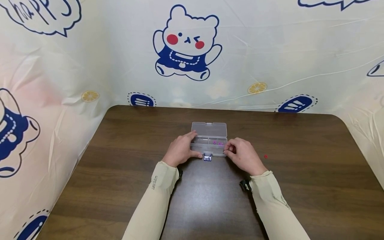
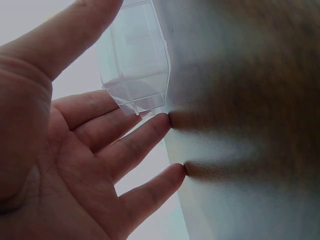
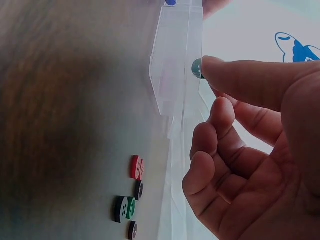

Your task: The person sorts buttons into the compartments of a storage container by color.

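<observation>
A clear plastic box (image 1: 208, 141) lies with its lid (image 1: 209, 129) laid back. Several purple buttons (image 1: 218, 143) sit in its rear right compartment. My left hand (image 1: 181, 150) spans the box's left end, thumb near the front and fingers toward the back. In the left wrist view its fingers (image 2: 137, 152) are straight and spread, two tips touching the table. At the box's right end, my right hand (image 1: 242, 154) pinches a dark green button (image 3: 197, 68) between thumb and forefinger; the thumb partly covers it. The other fingers (image 3: 218, 117) are curled.
A blue latch (image 1: 207, 157) sticks out at the box's front. One red button (image 1: 265, 156) lies on the brown table (image 1: 300, 173) to the right. The right wrist view shows a black button (image 3: 120, 209) and a green button (image 3: 131, 207) too. A printed curtain (image 1: 240, 66) surrounds the table.
</observation>
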The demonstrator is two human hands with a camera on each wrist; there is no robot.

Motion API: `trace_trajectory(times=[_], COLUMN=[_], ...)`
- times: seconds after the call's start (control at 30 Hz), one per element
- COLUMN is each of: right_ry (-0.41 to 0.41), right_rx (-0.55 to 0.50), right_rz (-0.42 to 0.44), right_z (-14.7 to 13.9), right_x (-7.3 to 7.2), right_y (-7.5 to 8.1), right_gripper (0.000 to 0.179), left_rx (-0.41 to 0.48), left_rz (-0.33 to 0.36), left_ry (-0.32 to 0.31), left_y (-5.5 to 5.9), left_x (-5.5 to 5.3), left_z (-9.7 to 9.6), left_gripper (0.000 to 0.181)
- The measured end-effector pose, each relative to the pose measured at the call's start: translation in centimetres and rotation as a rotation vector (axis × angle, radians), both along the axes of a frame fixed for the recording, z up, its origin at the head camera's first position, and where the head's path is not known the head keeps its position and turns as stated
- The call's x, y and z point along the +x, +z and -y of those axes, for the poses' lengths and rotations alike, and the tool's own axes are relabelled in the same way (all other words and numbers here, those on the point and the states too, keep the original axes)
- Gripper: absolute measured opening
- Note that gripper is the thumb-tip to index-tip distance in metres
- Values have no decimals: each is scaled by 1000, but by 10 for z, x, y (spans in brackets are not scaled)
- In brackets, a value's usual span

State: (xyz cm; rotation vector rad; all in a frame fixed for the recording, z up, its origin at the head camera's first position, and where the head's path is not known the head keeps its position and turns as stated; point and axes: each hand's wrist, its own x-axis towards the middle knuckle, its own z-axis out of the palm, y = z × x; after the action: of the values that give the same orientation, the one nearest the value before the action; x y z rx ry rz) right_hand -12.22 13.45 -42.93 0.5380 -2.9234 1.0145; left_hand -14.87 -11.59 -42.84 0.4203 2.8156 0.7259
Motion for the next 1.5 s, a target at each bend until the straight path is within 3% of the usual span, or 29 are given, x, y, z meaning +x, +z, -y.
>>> trace_trajectory(times=[0.63, 1.5], right_ry=[-17, -116], right_rx=[-16, -18], right_rz=[-8, 62], right_z=[-5, -32], right_x=[1, 0], right_y=[3, 10], right_gripper=[7, 4], left_rx=[4, 2], left_rz=[8, 14], left_ry=[-2, -4], left_y=[0, 2], left_x=[0, 0], left_z=[0, -1], left_gripper=[90, 91])
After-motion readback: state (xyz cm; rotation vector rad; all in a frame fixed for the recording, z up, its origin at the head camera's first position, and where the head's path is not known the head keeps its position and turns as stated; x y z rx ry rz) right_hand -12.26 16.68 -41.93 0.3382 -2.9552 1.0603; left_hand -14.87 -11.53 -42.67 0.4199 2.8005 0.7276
